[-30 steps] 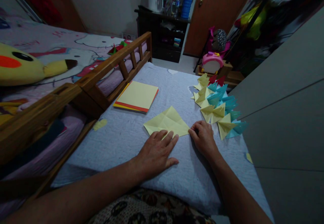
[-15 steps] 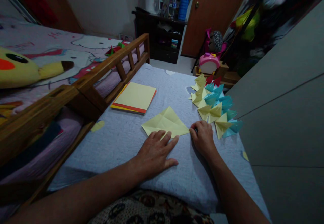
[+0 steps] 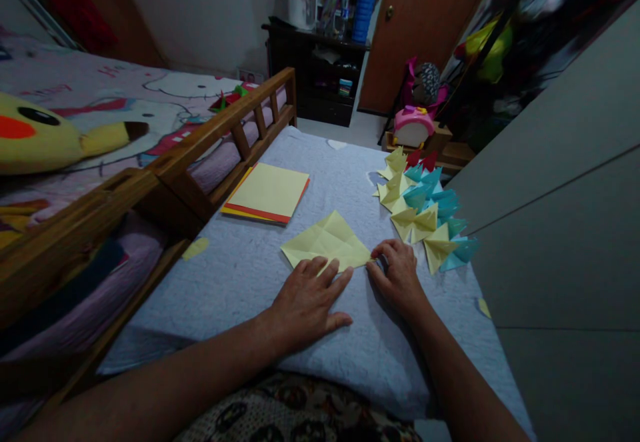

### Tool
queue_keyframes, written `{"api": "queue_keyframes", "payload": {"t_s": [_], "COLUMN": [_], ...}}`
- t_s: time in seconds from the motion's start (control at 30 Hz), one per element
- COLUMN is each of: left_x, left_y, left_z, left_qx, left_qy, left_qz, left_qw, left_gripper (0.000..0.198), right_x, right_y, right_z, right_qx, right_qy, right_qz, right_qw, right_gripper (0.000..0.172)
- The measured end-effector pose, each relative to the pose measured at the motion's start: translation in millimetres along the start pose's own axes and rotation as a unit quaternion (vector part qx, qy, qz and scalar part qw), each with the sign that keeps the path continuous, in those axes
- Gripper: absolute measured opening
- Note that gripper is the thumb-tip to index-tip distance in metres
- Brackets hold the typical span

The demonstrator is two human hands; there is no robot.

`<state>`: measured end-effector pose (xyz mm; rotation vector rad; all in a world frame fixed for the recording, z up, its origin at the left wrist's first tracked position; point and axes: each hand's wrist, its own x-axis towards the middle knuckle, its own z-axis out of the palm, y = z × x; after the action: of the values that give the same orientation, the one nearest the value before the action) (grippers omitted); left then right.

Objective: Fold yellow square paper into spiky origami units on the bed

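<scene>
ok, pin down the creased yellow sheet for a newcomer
Find the pale blue cloth right of the wooden railing. On it, the left hand lies on the yellow sheet and the right hand touches its right corner. It's creased but lies open, unlike the smooth paper stack beyond and the pointed folded pieces farther right.

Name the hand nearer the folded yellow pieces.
Right. The right hand is close to the folded yellow pieces; the left hand is farther left, on the creased sheet.
</scene>
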<state>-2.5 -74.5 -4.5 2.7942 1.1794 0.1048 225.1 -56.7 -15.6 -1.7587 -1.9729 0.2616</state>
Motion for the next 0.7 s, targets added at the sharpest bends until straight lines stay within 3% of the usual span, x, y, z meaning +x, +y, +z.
{"api": "queue_keyframes", "payload": {"t_s": [0.4, 0.7], "left_x": [-0.5, -1.7], "left_y": [0.4, -1.4], "left_z": [-0.6, -1.5], "left_qx": [-0.009, 0.004], "left_qy": [-0.012, -0.008], "left_qz": [-0.004, 0.001], "left_qw": [1.0, 1.0], "left_gripper": [0.075, 0.074], "right_x": [4.0, 3.3], "right_y": [-16.6, -19.4], "right_z": [6.0, 7.4], "right_qx": [-0.118, -0.135], "right_qy": [-0.004, 0.006], "right_qz": [0.033, 0.031], "right_qw": [0.992, 0.99], "right_gripper": [0.031, 0.033]}}
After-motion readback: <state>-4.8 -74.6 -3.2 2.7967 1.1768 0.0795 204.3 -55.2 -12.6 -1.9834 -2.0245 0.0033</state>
